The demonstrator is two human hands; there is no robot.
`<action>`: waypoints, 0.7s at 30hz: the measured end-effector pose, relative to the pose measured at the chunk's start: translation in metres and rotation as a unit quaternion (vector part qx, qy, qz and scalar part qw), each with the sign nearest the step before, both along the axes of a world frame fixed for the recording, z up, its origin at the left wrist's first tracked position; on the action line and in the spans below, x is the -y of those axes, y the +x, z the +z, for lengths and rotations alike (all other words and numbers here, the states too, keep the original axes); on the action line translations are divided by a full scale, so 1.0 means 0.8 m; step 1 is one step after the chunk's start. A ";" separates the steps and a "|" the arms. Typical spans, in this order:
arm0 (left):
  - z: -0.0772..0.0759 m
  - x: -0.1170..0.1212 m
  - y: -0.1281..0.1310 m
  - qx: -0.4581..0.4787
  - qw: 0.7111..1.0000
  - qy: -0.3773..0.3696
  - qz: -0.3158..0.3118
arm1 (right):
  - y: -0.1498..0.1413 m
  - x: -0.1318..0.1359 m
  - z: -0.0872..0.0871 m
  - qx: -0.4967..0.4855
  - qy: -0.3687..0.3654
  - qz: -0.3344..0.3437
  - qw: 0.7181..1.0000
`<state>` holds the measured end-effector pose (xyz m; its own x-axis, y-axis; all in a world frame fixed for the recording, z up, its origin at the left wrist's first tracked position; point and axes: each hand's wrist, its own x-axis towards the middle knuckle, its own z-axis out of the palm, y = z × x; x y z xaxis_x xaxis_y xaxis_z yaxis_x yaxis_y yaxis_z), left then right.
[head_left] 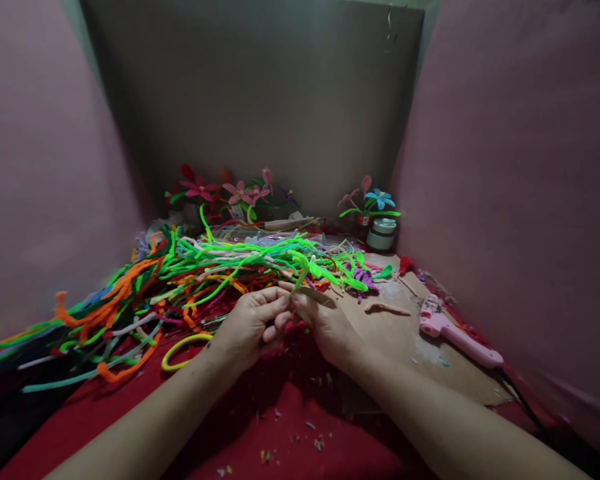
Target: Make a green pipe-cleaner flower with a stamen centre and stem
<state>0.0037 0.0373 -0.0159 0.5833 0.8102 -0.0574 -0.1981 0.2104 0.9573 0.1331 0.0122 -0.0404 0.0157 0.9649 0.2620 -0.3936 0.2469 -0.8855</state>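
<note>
My left hand and my right hand meet at the middle, fingertips close together. Between them a bright green pipe cleaner sticks up, pinched by the fingers of both. A flat brownish strip lies along my right hand's fingers; I cannot make out what it is. Just beyond the fingertips, a heap of pipe cleaners in green, orange, white and red spreads out to the left. A yellow loop handle, apparently of scissors, rests beside my left wrist.
On the right, a pink hot glue gun lies on cardboard, its cord trailing off. Pipe-cleaner flowers stand at the back, with a blue one above a small jar. Snippets litter the red cloth. Pink walls flank both sides.
</note>
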 end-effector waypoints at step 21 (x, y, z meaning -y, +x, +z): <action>-0.005 0.006 0.010 -0.116 0.976 0.172 0.060 | 0.010 0.004 0.012 0.043 0.023 -0.072 0.996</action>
